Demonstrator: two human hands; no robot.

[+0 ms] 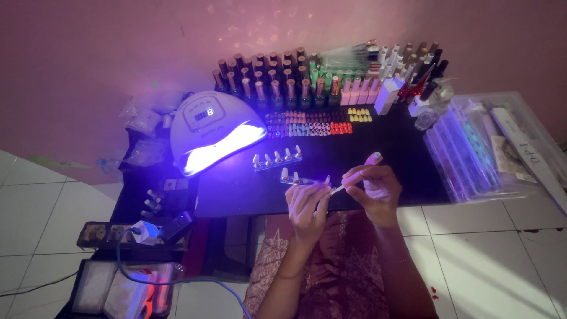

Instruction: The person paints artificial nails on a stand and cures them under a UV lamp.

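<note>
My left hand [307,207] pinches a small artificial nail tip [327,179] at the front edge of the black table mat [384,147]. My right hand [372,188] grips a thin nail brush [338,189] whose tip points at that nail, and a pale polish bottle cap [374,158] sticks up from the same hand. Just beyond my left hand a clear holder strip with nail tips [294,178] lies flat. A second strip with several nail tips [276,159] rests a little farther back.
A white nail lamp [209,130] glows violet at the left. Rows of polish bottles [283,80] and coloured nail tips [313,124] line the back. Clear boxes of tools [472,147] sit at the right. A power strip with cables [147,230] is at lower left.
</note>
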